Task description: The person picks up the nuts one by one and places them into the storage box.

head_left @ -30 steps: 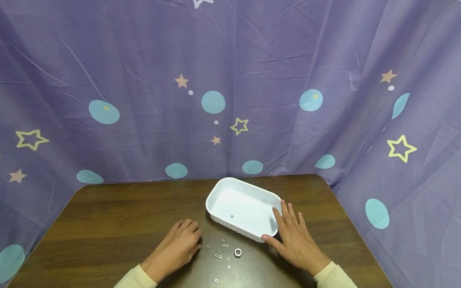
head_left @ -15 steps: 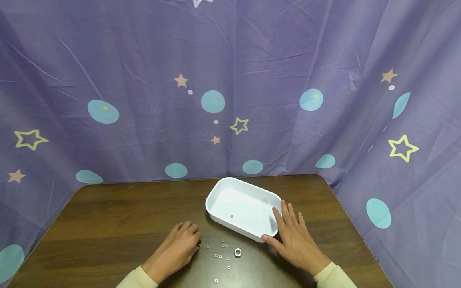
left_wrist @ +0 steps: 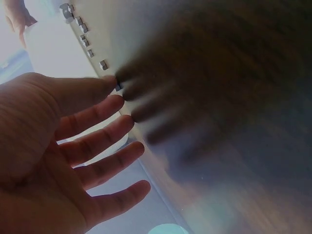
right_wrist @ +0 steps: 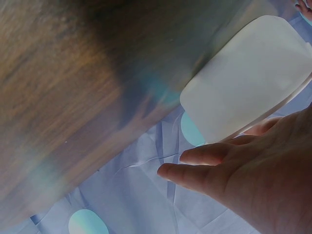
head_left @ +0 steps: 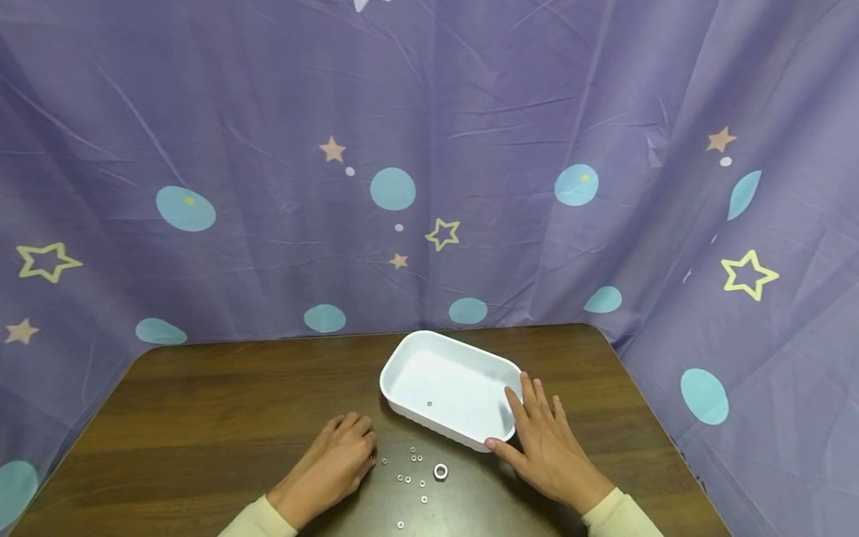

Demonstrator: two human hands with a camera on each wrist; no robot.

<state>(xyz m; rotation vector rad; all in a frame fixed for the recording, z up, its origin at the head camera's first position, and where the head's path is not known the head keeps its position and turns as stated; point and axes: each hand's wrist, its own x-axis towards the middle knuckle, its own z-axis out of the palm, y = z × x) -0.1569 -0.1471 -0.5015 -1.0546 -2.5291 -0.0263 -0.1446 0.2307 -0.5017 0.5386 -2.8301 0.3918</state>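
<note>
My left hand (head_left: 332, 462) is low over the table, left of several small metal nuts (head_left: 407, 479). In the left wrist view, a small dark nut (left_wrist: 118, 87) sits between the tips of the thumb and index finger, which pinch it; the other fingers stretch out loosely. A larger ring-like nut (head_left: 440, 471) lies right of the small ones. The white tray (head_left: 409, 412) stands behind them with one small nut (head_left: 429, 403) inside. My right hand (head_left: 550, 451) rests on the tray's right end, fingers spread and fairly straight, thumb at the near corner.
The brown wooden table (head_left: 221, 418) extends left and right of the hands. A purple curtain (head_left: 268, 186) with stars and dots hangs behind the table and at its sides.
The head view has shifted slightly, moving the whole scene a little left. Left fingers stay almost in place at the small nut; the right hand and tray have not visibly moved.
</note>
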